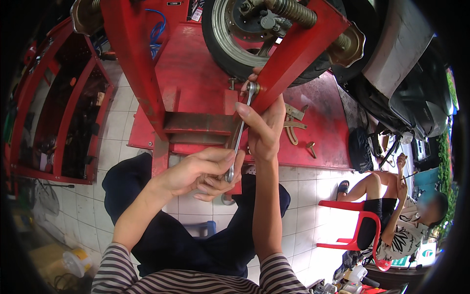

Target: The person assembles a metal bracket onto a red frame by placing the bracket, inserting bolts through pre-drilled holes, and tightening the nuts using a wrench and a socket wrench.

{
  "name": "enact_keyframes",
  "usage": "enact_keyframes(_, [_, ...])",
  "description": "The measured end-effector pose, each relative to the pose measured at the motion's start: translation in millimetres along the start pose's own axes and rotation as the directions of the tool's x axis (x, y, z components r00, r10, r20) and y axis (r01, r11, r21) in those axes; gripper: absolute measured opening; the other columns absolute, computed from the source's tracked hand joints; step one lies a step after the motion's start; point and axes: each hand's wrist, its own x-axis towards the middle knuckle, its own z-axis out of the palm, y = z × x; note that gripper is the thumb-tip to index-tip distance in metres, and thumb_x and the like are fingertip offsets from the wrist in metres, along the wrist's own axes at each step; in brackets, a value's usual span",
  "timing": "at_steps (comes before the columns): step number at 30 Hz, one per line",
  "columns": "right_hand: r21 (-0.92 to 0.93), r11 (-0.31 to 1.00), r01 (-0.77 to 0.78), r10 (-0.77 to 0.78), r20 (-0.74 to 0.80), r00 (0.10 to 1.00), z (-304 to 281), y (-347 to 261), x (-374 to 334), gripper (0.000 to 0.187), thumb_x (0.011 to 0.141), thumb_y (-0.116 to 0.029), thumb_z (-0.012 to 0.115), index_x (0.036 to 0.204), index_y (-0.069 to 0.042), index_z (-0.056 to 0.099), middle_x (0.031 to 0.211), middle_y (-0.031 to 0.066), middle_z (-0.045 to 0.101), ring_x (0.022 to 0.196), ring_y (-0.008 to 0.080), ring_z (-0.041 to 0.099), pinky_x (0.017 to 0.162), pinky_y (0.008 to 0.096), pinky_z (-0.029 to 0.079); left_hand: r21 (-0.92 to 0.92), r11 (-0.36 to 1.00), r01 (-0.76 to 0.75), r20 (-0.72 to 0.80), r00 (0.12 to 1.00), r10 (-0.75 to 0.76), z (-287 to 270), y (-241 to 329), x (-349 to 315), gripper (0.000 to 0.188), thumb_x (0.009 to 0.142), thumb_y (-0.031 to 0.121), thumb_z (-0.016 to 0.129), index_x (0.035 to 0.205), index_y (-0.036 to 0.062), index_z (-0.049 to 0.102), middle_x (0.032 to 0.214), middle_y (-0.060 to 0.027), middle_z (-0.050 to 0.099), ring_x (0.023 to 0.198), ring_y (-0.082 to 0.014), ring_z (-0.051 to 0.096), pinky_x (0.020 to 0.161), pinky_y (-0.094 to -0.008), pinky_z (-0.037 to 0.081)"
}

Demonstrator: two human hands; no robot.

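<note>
My left hand [210, 169] closes its fingers round the lower end of a silver combination wrench [238, 134]. The upper end of the wrench sits at a bolt head [256, 88] on the side of a slanting red steel post [289, 63]. My right hand [264, 128] wraps round the lower part of that post. Its thumb lies close beside the wrench, and fingertips show past the far side, near the bolt. The rest of its fingers are hidden behind the post.
A motorcycle wheel [220, 44] stands on the red lift platform [186, 44] beyond the post. Brass-coloured clamp parts [293, 125] lie to the right. A second red post [134, 63] rises at left, beside a red rack [61, 122]. Another person sits on a red chair [350, 206] at right.
</note>
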Motion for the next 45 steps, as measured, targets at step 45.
enact_keyframes(45, [0.020, 0.998, 0.059, -0.060, 0.067, 0.996, -9, 13, -2, 0.067, 0.084, -0.025, 0.073, 0.135, 0.003, 0.041, 0.119, 0.0112, 0.053, 0.106, 0.0175, 0.053, 0.095, 0.0327, 0.042, -0.547, 0.714, -0.436, -0.252, 0.900, 0.356, -18, -56, 25, 0.013, 0.104, 0.017, 0.038, 0.094, 0.0078, 0.041, 0.064, 0.0024, 0.031, 0.045, -0.0079, 0.027, 0.036, -0.0226, 0.021])
